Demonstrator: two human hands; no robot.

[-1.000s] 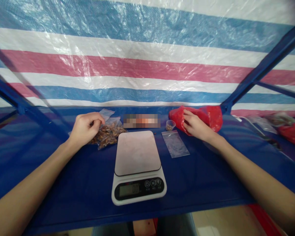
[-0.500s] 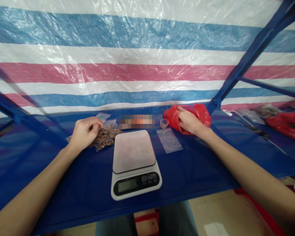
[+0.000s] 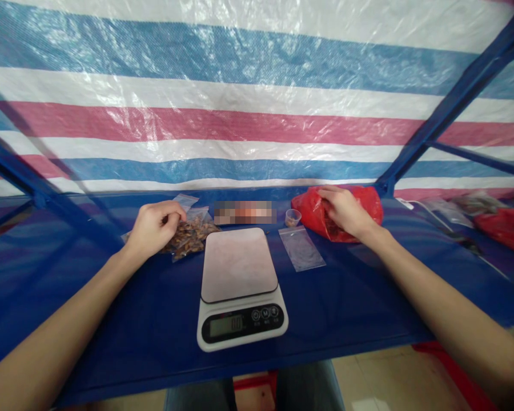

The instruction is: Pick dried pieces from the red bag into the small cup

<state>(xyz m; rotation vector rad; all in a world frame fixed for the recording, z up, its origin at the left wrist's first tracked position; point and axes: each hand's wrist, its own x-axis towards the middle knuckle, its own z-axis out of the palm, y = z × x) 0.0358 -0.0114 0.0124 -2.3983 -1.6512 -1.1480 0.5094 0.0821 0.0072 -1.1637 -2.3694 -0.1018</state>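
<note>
My left hand (image 3: pixel 157 227), its fingers curled closed, rests beside and partly over clear zip bags of brown dried pieces (image 3: pixel 189 237); anything inside its grip is hidden. My right hand (image 3: pixel 343 210) is closed on the edge of a red plastic bag (image 3: pixel 368 202) at its mouth, where some brown contents show. Left of the red bag stands a small clear cup (image 3: pixel 293 217) with a little brown material in it. In front of the cup a flat clear zip bag (image 3: pixel 302 249) lies on the table. Between my hands a white kitchen scale (image 3: pixel 241 285) appears to read 0.0.
A blurred-out flat item (image 3: pixel 245 212) lies behind the scale. Blue metal bars (image 3: pixel 443 108) slant up on both sides, with a striped plastic sheet (image 3: pixel 223 123) behind. On the right of the blue table (image 3: pixel 154 328) are a cable and another red bag (image 3: pixel 508 228).
The view has shifted slightly, so most things sit a little further right. The red bag's mouth shows more of its brown contents under my right hand. My left hand keeps its curled pose.
</note>
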